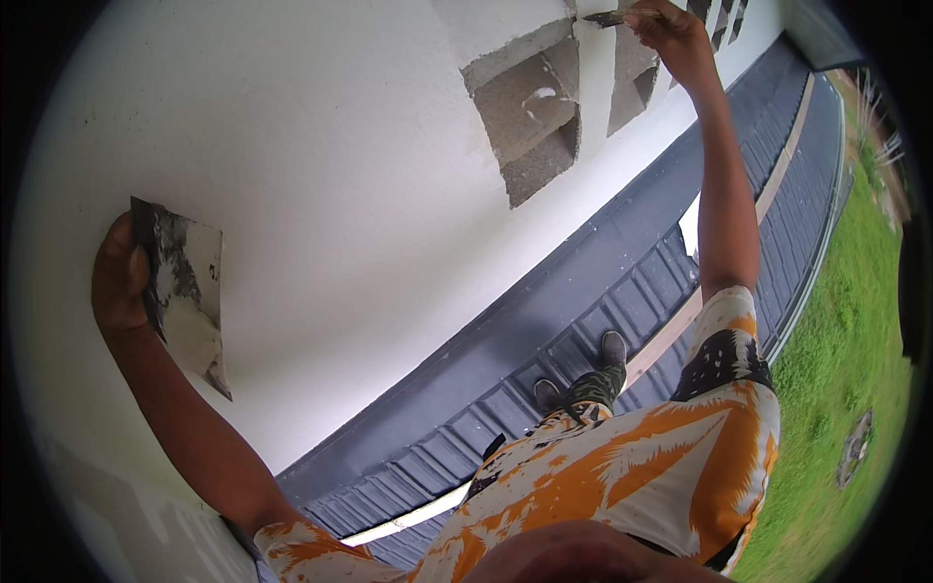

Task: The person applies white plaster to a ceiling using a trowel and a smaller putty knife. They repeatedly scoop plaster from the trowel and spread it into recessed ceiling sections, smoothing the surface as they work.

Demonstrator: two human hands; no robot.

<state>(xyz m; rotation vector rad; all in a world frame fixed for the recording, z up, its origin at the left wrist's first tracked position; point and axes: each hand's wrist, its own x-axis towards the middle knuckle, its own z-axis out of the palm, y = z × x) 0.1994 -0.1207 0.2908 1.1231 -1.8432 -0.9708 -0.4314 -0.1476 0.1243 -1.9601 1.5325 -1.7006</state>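
Note:
My left hand [119, 277] grips the edge of a thin, flat metal plate [199, 272], smeared with dark stains and with a pale lump of putty [191, 335] near its lower end. The plate is held out in front of the white wall [321, 165] at the left. At the top, my right hand [675, 34] is raised and closed around a small putty knife [607, 17]. Its dark blade points left, by the white strip of wall between two block openings; whether it touches the wall I cannot tell. The nearer opening [515, 107] has rough grey sides and a white smear inside.
More block openings [632, 87] run along the wall to the upper right. My feet stand on a sloping dark ribbed roof [428, 500], beside a long wooden batten [666, 335]. Beyond the roof's edge on the right lies grass [826, 350] at a lower level.

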